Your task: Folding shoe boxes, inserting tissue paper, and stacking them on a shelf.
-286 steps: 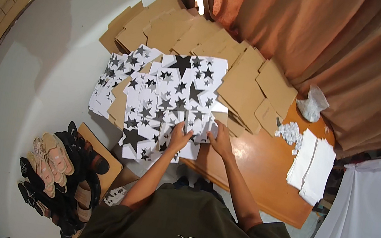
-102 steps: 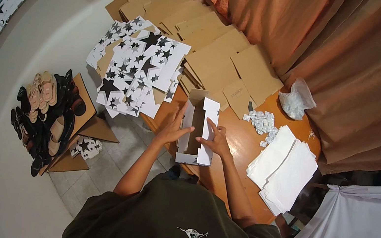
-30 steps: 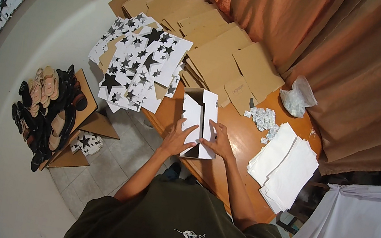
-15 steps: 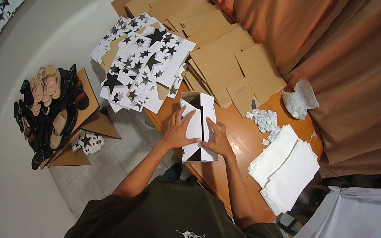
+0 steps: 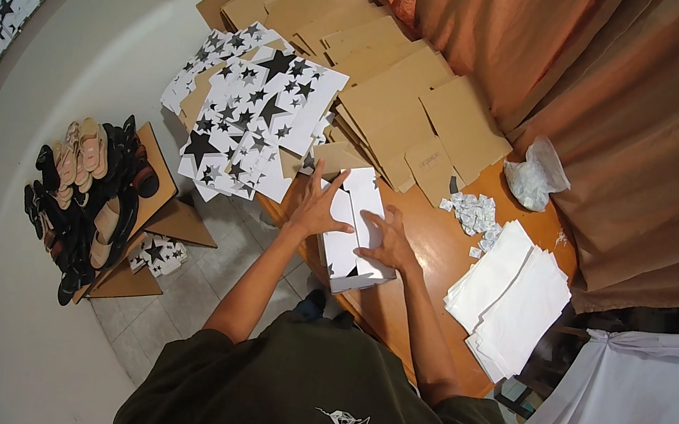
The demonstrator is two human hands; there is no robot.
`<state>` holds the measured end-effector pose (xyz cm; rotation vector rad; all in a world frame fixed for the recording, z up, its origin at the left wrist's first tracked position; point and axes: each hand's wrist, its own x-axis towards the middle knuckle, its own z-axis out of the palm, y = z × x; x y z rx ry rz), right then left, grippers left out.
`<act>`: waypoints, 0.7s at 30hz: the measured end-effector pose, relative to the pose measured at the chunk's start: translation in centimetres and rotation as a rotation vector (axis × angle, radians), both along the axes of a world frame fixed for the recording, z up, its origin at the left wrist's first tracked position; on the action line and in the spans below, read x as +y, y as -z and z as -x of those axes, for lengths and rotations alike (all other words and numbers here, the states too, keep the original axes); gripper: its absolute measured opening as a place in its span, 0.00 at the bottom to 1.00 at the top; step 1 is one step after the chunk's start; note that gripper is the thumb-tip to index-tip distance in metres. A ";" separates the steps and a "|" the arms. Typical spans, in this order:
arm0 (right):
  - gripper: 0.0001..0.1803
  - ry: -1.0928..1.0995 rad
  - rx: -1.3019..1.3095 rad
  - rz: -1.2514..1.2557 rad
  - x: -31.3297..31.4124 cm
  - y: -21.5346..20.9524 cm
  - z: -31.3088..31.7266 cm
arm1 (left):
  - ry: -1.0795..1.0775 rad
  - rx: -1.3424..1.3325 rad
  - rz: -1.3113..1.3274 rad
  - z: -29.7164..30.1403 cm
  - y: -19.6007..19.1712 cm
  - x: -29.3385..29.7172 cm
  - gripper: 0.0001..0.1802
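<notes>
Both hands flat on a white box at the near edge of a wooden worktop.

Left hand (image 5: 318, 209) fingers spread, pressing the white box (image 5: 353, 241) from the left; right hand (image 5: 386, 239) open, palm down on its right side, neither clamped. Worktop (image 5: 431, 253) w/ star-print sheets (image 5: 260, 124) at left, brown cardboard flats (image 5: 380, 68) behind, white paper stack (image 5: 508, 296) at right, small crumpled packets (image 5: 473, 211) nearby. Orange curtain (image 5: 559, 60) along back; shoes (image 5: 88, 199) piled on cardboard on tiled floor (image 5: 192, 304) at left.

White box (image 5: 351, 236) flaps now flattened shut.
</notes>
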<state>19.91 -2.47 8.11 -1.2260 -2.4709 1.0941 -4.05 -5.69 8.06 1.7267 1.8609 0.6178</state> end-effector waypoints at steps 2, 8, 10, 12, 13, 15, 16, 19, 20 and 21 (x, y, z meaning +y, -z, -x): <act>0.55 0.028 0.017 -0.012 0.7 -0.1 -0.2 | -0.003 0.046 -0.003 -0.5 0.1 -0.4 0.70; 0.55 0.023 -0.004 0.057 0.2 1.0 -0.5 | -0.040 0.191 -0.043 -2.1 0.7 -2.5 0.55; 0.55 0.073 0.008 0.010 -0.5 1.4 -0.4 | -0.088 0.254 -0.024 -2.4 0.9 -3.8 0.53; 0.55 0.085 0.005 0.011 -0.8 1.3 -0.3 | -0.051 0.072 -0.280 -2.1 1.0 -5.3 0.41; 0.55 0.099 0.003 0.008 -1.0 1.3 -0.3 | -0.057 0.073 -0.275 -2.1 1.1 -6.4 0.41; 0.55 0.118 0.013 0.029 -0.9 1.7 -1.0 | 0.242 -0.493 0.005 -2.9 -3.3 -8.5 0.32; 0.55 0.122 0.024 0.040 -0.9 1.7 -1.0 | 0.235 -0.492 0.009 -3.4 -4.6 -9.5 0.32; 0.55 0.115 0.022 0.028 -0.8 1.5 -0.6 | 0.289 -0.431 0.095 -5.4 -4.7 -11.5 0.21; 0.54 0.116 0.030 0.023 -0.8 1.4 -0.4 | 0.276 -0.430 0.094 -5.6 -4.1 -11.7 0.21; 0.55 0.121 0.027 0.031 -1.0 1.4 -0.3 | 0.158 -0.397 0.092 -5.7 -3.5 -11.9 0.18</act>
